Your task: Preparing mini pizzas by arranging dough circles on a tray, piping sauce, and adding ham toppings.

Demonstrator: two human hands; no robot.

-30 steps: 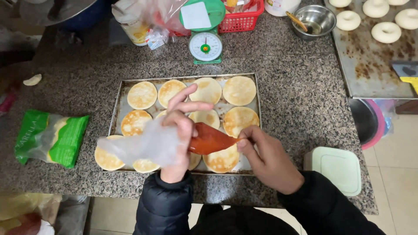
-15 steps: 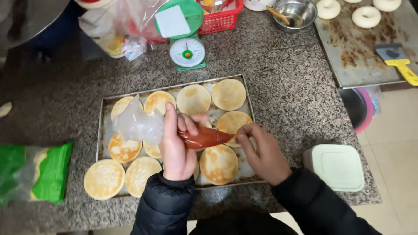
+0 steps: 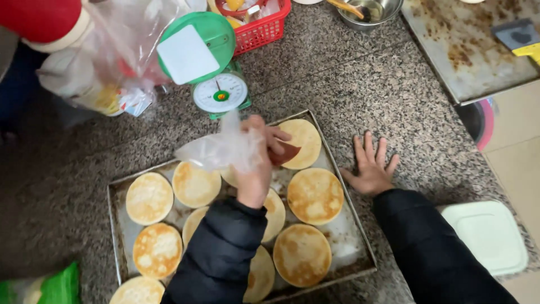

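A speckled granite counter (image 3: 360, 84) carries a metal tray (image 3: 115, 225) of pancakes, a green scale (image 3: 216, 93), a red basket (image 3: 261, 31), a steel bowl (image 3: 371, 12), a stained griddle plate (image 3: 467, 50), a pale lid (image 3: 489, 236) and a green packet (image 3: 50, 287). The right hand (image 3: 372, 169) lies flat on it.

on the surface (image 3: 360, 84) lies a tray (image 3: 115, 225) filled with pancakes (image 3: 315, 195). behind the tray stands a scale (image 3: 220, 93), a basket (image 3: 261, 31) behind that. right of the tray lies a lid (image 3: 489, 236).
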